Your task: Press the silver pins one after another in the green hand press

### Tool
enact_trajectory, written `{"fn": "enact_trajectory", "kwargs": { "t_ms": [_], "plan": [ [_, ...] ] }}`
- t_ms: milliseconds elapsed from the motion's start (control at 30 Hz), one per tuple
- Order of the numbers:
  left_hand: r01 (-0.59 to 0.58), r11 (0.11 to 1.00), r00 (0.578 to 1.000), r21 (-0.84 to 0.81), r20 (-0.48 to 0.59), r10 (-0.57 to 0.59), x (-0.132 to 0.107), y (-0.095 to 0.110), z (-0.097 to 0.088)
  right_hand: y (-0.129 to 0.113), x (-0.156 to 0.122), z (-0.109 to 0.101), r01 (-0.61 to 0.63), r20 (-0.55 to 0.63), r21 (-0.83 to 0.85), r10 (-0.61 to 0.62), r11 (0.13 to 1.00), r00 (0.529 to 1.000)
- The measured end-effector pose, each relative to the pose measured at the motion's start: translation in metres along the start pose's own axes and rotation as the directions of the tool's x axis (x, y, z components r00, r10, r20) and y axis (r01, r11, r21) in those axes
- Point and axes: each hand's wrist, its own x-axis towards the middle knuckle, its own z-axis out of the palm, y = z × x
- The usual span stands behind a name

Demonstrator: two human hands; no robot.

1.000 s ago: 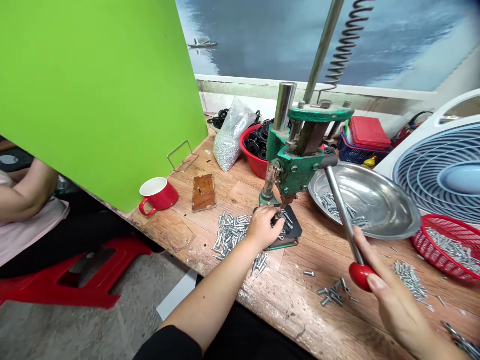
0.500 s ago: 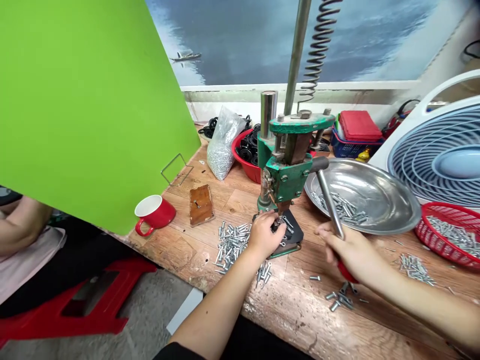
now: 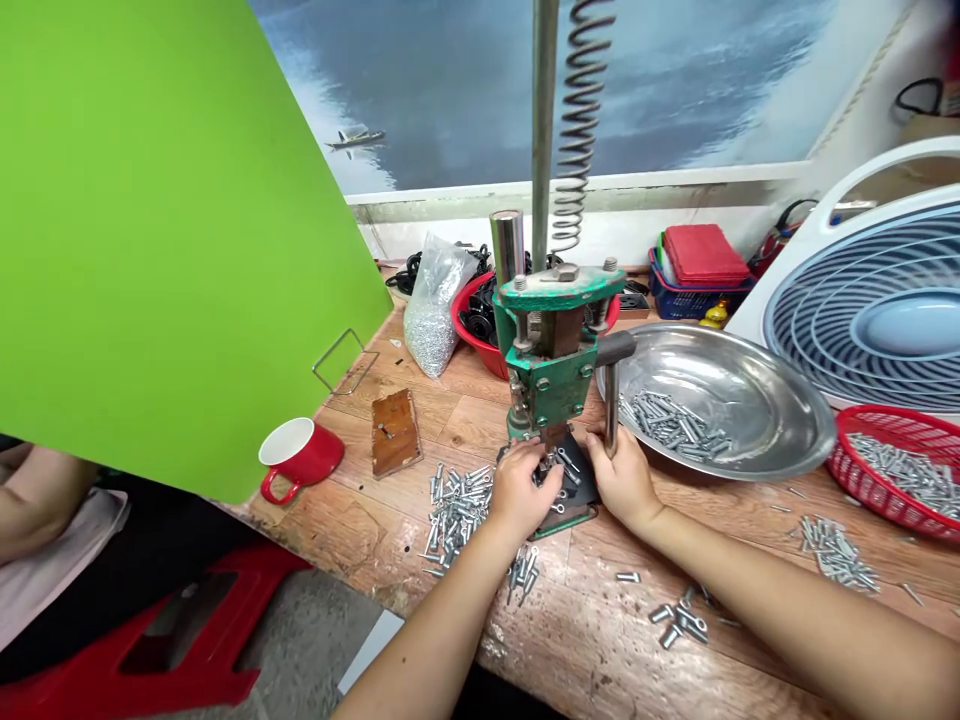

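Lever (image 3: 612, 400) now vertical, right hand (image 3: 628, 487) gripping it, left hand (image 3: 521, 492) at press (image 3: 559, 388), grasp unclear

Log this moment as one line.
left hand: at foot of press, grip partly hidden | right hand: closed around lever | metal parts: piled left of press, more in bowl

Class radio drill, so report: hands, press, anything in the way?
Right hand gripping lever. Left hand at press base, grip unclear. Loose metal pieces beside base.
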Motion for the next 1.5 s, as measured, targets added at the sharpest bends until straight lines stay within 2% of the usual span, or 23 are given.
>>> {"fn": "enact_trajectory", "kwargs": {
  "t_ms": [133, 300, 567, 733, 1100, 1267, 1367, 1500],
  "plan": [
    [-0.005, 1.000, 1.000, 0.018, 0.006, 0.005, -0.001, -0.002, 0.001, -0.001, 0.000, -0.001, -0.018, 0.043, 0.038, 0.016, 0.999, 0.999],
    [-0.039, 0.998, 0.999, 0.050, 0.014, 0.038, -0.004, -0.004, -0.001, -0.005, -0.013, -0.020, -0.026, 0.128, 0.111, 0.011, 0.994, 0.992],
    [-0.076, 0.997, 0.990, 0.034, 0.119, 0.072, -0.003, -0.007, -0.007, -0.010, -0.023, -0.044, -0.070, 0.257, 0.212, 0.013, 0.975, 0.966],
    [-0.105, 0.994, 0.984, -0.008, 0.147, 0.105, -0.002, -0.008, -0.008, -0.005, -0.022, -0.040, -0.101, 0.293, 0.282, 0.015, 0.954, 0.956],
    [-0.122, 0.992, 0.982, -0.033, 0.141, 0.125, -0.003, -0.009, -0.007, 0.006, -0.013, -0.018, -0.116, 0.254, 0.270, 0.045, 0.956, 0.966],
    [-0.125, 0.990, 0.982, -0.060, 0.137, 0.132, -0.002, -0.010, -0.008, 0.002, -0.014, -0.022, -0.174, 0.325, 0.350, 0.055, 0.920, 0.944],
    [-0.118, 0.991, 0.983, -0.063, 0.136, 0.126, -0.001, -0.010, -0.008, -0.004, -0.016, -0.029, -0.219, 0.368, 0.333, 0.088, 0.917, 0.926],
    [-0.122, 0.991, 0.982, -0.060, 0.140, 0.129, 0.000, -0.009, -0.007, -0.010, -0.019, -0.035, -0.233, 0.369, 0.304, 0.111, 0.924, 0.923]
  ]
}}
